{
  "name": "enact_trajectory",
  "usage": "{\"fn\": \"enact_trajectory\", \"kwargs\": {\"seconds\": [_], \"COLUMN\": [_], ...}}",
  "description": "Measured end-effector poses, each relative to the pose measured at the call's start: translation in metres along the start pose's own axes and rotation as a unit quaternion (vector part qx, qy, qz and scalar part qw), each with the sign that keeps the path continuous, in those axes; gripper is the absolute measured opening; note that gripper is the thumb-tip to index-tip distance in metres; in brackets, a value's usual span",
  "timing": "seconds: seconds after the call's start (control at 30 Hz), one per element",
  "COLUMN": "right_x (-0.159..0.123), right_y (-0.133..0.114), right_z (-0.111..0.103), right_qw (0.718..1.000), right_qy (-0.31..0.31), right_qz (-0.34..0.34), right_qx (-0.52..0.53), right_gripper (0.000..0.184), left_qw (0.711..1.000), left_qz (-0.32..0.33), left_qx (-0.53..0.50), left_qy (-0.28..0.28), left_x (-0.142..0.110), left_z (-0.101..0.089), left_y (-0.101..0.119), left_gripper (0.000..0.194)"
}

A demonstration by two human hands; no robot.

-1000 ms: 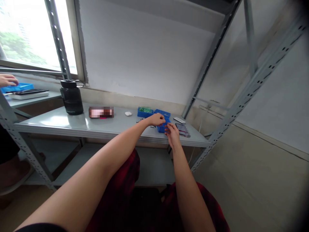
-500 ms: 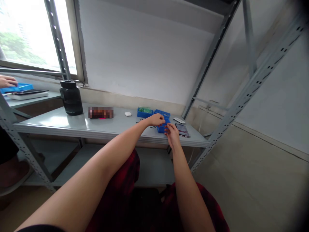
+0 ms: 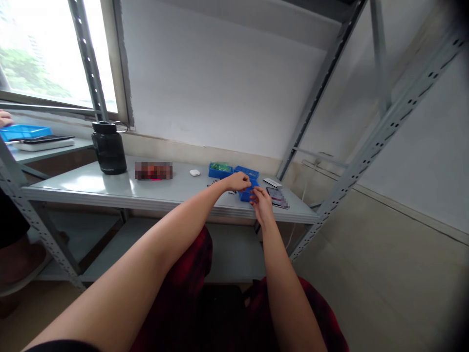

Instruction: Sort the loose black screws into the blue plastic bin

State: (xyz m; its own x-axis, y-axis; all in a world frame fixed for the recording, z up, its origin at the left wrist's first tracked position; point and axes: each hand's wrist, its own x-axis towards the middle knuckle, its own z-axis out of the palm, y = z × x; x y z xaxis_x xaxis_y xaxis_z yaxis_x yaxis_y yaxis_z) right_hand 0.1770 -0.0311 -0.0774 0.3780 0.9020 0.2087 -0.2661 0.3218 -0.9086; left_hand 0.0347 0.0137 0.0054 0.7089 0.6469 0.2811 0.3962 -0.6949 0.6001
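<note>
Both bare hands meet over the right part of the long grey metal tabletop (image 3: 176,191), fingertips close together but apparently just apart. On the left hand (image 3: 240,182) the fingers are curled well in, thumb drawn up against them as in a pinch; on the right hand (image 3: 261,199) they are half bent, thumb and forefinger near each other, the rest loosely spread. Whether either holds some tiny piece cannot be told at this size. Directly below them sits an open blue rectangular plastic bin (image 3: 245,196), close to the near edge, and just left of it small dark slender pieces (image 3: 232,192) lie scattered, partly hidden by the left forearm. Those pieces look light and hard, too small for a whole-hand grasp, and probably liable to roll or slip; a fingertip pinch around the middle would suit them best. As for the bin, it seems light and fairly stiff, likely to slide if bumped, so its rim or two opposite walls would make the surest hold. Beyond it stands another blue plastic bin (image 3: 216,173) with green contents, at the far left.
</note>
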Motion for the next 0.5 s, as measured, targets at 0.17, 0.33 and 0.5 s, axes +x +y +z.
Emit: {"fn": "enact_trajectory", "kwargs": {"seconds": [0.17, 0.33, 0.5], "right_x": [0.0009, 0.0013, 0.0002], "right_y": [0.001, 0.0023, 0.0011], "right_z": [-0.0002, -0.0001, 0.0004], "right_qw": [1.0, 1.0, 1.0], "right_qy": [0.004, 0.004, 0.003], "right_qz": [0.0, -0.001, 0.0], "right_qx": [-0.008, -0.008, -0.018], "right_gripper": [0.034, 0.033, 0.032], "left_qw": [1.0, 1.0, 1.0], "left_qz": [-0.005, -0.006, -0.007], "left_qx": [-0.005, 0.001, -0.003], "left_qy": [0.0, -0.001, 0.0], "left_x": [0.0001, 0.0007, 0.0005], "left_z": [0.0004, 0.0001, -0.0002], "left_y": [0.0, 0.0001, 0.0001], "left_gripper": [0.019, 0.021, 0.021]}}
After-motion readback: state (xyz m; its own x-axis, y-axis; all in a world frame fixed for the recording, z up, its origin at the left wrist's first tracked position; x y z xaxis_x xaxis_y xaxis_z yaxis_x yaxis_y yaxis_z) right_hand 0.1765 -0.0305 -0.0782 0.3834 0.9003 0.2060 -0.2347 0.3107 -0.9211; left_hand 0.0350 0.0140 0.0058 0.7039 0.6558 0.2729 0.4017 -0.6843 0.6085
